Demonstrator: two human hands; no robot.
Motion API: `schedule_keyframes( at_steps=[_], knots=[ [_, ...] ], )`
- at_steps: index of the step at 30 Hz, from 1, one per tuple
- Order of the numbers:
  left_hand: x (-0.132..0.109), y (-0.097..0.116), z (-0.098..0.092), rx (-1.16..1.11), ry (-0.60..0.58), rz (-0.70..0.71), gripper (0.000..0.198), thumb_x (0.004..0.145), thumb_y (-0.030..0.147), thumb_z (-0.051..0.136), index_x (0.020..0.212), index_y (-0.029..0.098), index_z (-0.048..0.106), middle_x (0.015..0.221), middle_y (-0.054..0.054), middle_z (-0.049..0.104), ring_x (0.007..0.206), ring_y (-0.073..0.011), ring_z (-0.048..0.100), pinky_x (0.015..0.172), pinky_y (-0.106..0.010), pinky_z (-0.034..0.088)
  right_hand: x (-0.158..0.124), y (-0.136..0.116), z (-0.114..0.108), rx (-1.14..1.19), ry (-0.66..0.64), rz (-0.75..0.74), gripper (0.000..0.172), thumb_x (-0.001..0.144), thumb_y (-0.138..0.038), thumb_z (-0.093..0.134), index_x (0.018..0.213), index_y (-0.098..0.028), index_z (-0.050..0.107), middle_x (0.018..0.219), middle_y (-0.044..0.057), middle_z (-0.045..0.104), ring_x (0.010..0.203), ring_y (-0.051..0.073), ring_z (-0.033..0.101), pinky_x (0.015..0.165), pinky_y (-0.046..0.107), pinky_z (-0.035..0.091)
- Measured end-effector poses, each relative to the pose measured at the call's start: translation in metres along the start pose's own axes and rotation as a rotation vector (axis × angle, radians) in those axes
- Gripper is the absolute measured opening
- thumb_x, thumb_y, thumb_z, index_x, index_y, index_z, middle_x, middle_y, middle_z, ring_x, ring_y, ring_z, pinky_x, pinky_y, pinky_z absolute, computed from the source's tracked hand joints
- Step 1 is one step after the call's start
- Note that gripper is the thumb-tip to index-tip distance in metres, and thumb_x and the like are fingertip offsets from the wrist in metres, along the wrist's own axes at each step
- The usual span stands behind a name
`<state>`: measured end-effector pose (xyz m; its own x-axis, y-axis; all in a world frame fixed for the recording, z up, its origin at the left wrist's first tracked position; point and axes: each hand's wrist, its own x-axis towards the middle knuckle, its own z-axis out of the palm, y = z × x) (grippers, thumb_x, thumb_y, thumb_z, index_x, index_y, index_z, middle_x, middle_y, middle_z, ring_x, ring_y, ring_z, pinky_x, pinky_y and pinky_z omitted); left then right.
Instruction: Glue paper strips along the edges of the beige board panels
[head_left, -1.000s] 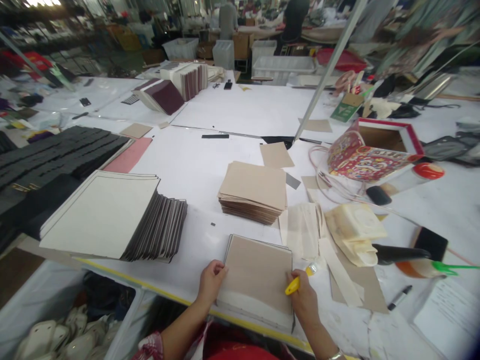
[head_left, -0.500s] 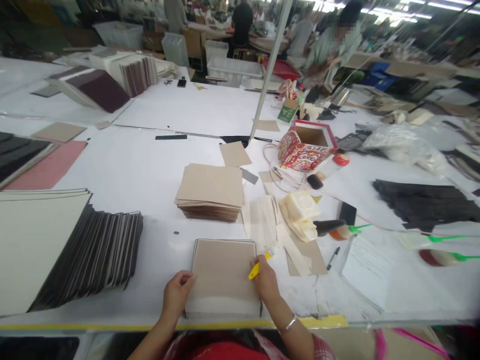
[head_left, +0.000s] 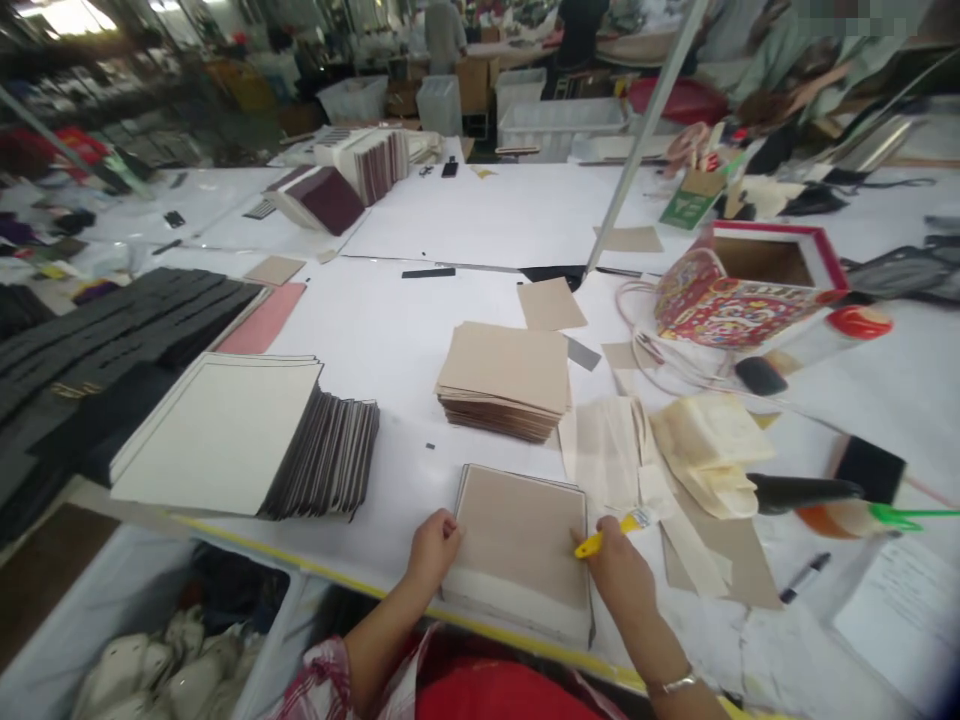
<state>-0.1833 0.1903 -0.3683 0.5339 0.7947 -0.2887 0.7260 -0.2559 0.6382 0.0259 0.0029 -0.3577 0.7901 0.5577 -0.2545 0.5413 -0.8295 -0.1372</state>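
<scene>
The two hands are apart, one at each side of the brown board [head_left: 525,530], which lies close to the near edge of the desk [head_left: 397,350]. The left hand [head_left: 436,545] has its fingers curled at the board's left edge; I cannot tell if they pinch it. The right hand [head_left: 613,560] is closed around the yellow brush [head_left: 600,543], near the board's right edge.

Compared with half a second ago, the view is turned to the left, while the hands and the board keep almost the same arrangement. The white bin [head_left: 281,610] below the near edge, toward the left corner, is now visible; it contains pale pieces [head_left: 161,670] and dark material [head_left: 225,580].

Beyond the board stands the beige stack [head_left: 504,370], with the pale stack [head_left: 225,430] further left. Toward the right edge, the red patterned box [head_left: 739,305] is open and shows its brown inside. Behind it, the green box [head_left: 691,200] holds several mixed items.
</scene>
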Motion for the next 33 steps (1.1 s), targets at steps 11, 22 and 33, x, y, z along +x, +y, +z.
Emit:
schedule_keyframes(
  at_steps=[11, 22, 33],
  knots=[
    [0.007, 0.027, -0.017, 0.562, -0.286, 0.840, 0.032, 0.084, 0.014, 0.043, 0.113, 0.024, 0.049, 0.127, -0.005, 0.045, 0.115, -0.0225, 0.037, 0.090, -0.035, 0.034, -0.007, -0.026, -0.090, 0.661, 0.069, -0.110, 0.047, 0.084, -0.053, 0.031, 0.113, -0.020, 0.047, 0.070, 0.003, 0.060, 0.051, 0.014, 0.056, 0.052, 0.026, 0.043],
    [0.005, 0.029, -0.006, 0.615, -0.286, 0.833, 0.028, 0.084, 0.016, 0.042, 0.109, 0.020, 0.053, 0.123, -0.006, 0.049, 0.110, -0.0238, 0.042, 0.085, -0.036, 0.040, 0.023, -0.109, -0.034, 1.079, -0.124, -0.067, 0.030, 0.073, -0.045, 0.051, 0.080, -0.018, 0.060, 0.053, -0.004, 0.055, 0.040, 0.010, 0.053, 0.040, 0.020, 0.042],
    [0.009, 0.013, 0.011, 0.616, -0.312, 0.805, 0.037, 0.078, 0.012, 0.041, 0.110, 0.023, 0.057, 0.124, -0.004, 0.051, 0.112, -0.0211, 0.046, 0.096, -0.036, 0.036, -0.033, 0.108, -0.047, 0.535, 0.307, 0.140, 0.037, 0.086, -0.042, 0.034, 0.110, -0.018, 0.048, 0.077, 0.004, 0.061, 0.065, 0.016, 0.059, 0.063, 0.029, 0.047]
  ],
)
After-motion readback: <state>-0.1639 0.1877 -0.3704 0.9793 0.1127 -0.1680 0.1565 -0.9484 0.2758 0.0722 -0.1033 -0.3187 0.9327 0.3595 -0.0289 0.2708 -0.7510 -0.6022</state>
